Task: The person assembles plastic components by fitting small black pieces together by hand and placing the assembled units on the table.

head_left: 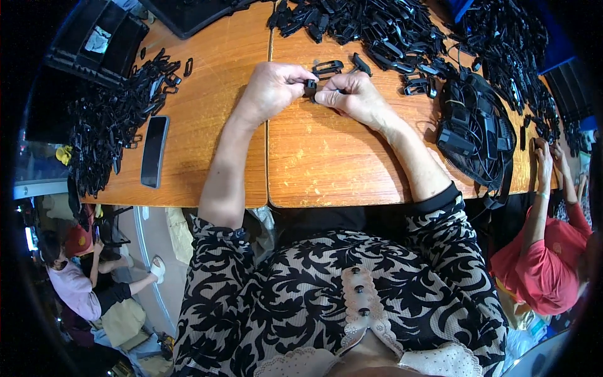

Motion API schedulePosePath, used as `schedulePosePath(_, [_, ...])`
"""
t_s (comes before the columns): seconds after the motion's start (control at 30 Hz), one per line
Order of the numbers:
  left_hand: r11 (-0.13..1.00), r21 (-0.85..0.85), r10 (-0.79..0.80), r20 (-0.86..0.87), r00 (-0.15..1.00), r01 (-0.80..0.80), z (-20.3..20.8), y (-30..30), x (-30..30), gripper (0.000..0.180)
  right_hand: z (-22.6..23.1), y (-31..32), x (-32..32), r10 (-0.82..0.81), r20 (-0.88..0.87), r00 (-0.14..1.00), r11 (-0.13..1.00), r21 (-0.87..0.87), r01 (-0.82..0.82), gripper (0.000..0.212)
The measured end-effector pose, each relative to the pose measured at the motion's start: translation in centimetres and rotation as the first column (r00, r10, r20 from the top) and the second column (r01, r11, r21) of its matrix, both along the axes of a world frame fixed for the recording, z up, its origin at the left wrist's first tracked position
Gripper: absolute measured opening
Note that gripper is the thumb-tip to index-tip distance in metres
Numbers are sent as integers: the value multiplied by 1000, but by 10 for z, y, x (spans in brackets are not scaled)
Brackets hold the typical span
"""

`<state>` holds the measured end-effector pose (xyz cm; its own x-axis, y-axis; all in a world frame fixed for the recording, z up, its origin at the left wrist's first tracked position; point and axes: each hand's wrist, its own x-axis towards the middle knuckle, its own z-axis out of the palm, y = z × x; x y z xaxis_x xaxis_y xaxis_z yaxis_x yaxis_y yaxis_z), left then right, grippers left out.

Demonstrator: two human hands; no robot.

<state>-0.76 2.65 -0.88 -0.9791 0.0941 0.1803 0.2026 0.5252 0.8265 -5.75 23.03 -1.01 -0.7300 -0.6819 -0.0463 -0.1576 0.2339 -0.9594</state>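
Over the middle of the wooden table (326, 157), my two hands meet at a small black plastic piece (309, 90). My left hand (274, 91) pinches it from the left between thumb and fingers. From the other side, my right hand (352, 95) grips its lower right part with thumb and forefinger. Fingertips cover much of the piece, so its exact kind cannot be told. Just beyond my hands lie a black oblong plastic frame (328, 67) and another slim black part (360, 63).
Black plastic parts form a big heap (377, 28) at the back and another pile (110, 119) at left. A phone (154, 152) lies near the left pile. A black mesh bag with cables (477, 129) sits at right. Co-workers sit on both sides, one in a red top (546, 251).
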Motion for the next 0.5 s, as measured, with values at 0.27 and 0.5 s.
schedulePosePath(0.27, [999, -43, 27, -34, 999, -28, 6, 6, 5, 22, 5, -1, 5, -92, 375, 922, 957, -224, 187, 26])
schedulePosePath(0.5, [995, -100, -20, -125, 992, 8, 11, 10, 9, 25, 17, -2, 8, -142, 290, 947, 985, -51, 163, 30])
